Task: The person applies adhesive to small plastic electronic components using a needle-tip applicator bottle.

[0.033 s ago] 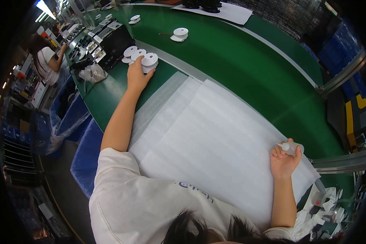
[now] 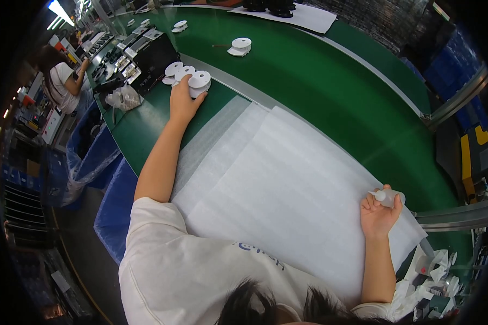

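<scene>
My left hand (image 2: 185, 100) is closed round the nearest of several white spool-shaped parts (image 2: 200, 79), its thumb and fingers on the part's sides. Close beside it, two more round white parts (image 2: 174, 68) stand at the edge of the green worktop. Over at the right, my right hand (image 2: 381, 216) grips a small translucent squeeze bottle (image 2: 391, 199) whose pointed nozzle faces left. Under that hand spreads a white foam sheet (image 2: 276, 179), which covers most of the worktop before me.
Beyond the worktop runs a green conveyor belt (image 2: 320, 97) carrying another white part (image 2: 240, 46). A black box (image 2: 156, 59) and a plastic bag (image 2: 123, 98) stand at the left. Crumpled packaging (image 2: 436, 271) lies lower right. One person (image 2: 65, 81) sits at the far left.
</scene>
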`<state>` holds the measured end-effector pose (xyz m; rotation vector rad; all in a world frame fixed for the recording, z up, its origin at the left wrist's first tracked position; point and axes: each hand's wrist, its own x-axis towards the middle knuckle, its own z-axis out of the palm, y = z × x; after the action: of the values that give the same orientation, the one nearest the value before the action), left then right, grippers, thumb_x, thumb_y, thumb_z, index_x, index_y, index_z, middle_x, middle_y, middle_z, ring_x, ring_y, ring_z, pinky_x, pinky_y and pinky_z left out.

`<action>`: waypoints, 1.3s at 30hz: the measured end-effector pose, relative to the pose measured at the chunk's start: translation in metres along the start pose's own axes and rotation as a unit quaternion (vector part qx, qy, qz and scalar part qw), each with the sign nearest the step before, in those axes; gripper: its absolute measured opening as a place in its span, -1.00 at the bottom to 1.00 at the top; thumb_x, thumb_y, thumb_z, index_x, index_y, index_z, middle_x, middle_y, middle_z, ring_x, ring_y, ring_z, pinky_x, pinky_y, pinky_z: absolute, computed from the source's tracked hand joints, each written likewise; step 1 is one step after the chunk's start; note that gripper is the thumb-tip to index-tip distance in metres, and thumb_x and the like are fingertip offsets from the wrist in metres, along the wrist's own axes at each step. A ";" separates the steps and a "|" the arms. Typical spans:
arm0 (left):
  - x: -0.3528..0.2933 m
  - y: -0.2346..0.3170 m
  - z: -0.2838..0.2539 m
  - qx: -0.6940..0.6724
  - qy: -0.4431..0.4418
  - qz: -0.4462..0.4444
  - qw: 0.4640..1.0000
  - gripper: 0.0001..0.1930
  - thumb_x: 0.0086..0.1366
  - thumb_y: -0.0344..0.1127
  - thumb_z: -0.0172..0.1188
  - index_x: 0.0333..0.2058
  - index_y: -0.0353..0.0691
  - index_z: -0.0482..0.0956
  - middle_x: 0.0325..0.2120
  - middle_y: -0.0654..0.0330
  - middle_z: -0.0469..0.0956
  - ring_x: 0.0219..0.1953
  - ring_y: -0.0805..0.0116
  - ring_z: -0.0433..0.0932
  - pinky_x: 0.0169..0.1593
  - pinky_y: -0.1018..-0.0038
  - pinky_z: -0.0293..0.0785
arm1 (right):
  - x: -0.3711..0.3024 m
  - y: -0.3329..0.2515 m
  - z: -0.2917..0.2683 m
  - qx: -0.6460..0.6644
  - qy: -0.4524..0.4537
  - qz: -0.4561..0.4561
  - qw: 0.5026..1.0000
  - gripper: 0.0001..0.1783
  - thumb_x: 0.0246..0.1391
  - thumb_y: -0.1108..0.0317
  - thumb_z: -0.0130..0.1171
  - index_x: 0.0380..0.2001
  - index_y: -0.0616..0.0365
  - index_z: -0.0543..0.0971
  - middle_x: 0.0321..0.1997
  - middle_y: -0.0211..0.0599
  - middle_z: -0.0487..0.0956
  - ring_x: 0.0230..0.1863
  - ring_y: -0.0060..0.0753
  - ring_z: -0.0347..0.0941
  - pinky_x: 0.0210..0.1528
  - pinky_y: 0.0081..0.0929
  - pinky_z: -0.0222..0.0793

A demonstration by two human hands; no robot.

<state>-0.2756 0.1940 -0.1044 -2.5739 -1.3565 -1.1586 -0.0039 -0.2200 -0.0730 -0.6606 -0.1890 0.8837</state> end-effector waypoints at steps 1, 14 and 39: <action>0.000 0.000 0.001 -0.019 0.010 0.006 1.000 -0.37 -0.17 -0.22 0.29 -0.09 -0.26 0.25 -0.28 -0.06 0.42 -0.22 -0.01 0.36 -0.14 0.27 0.28 | 0.000 0.000 0.000 0.000 -0.003 0.000 1.000 -0.66 -0.08 0.04 -0.01 -0.34 0.05 0.38 -0.60 -0.40 0.38 -0.62 -0.59 0.14 -0.51 -0.61 0.02; 0.002 -0.001 0.004 -0.062 0.027 -0.020 0.997 -0.32 -0.14 -0.21 0.30 -0.05 -0.31 0.18 -0.23 -0.10 0.39 -0.17 -0.05 0.33 -0.10 0.26 0.26 | 0.000 0.001 0.002 0.000 0.000 0.003 1.000 -0.67 -0.08 0.04 -0.02 -0.35 0.03 0.38 -0.59 -0.42 0.40 -0.62 -0.61 0.15 -0.50 -0.62 0.03; 0.003 0.015 -0.015 0.070 -0.022 -0.090 0.993 -0.32 -0.17 -0.11 0.22 -0.07 -0.31 0.23 -0.21 0.01 0.38 -0.10 0.08 0.27 -0.03 0.27 0.17 | -0.002 0.000 0.001 0.003 0.002 0.004 1.000 -0.67 -0.08 0.04 -0.01 -0.35 0.03 0.39 -0.59 -0.41 0.39 -0.62 -0.60 0.15 -0.50 -0.62 0.04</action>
<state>-0.2729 0.1818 -0.0865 -2.4367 -1.6452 -0.9922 -0.0059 -0.2207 -0.0717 -0.6570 -0.1804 0.8905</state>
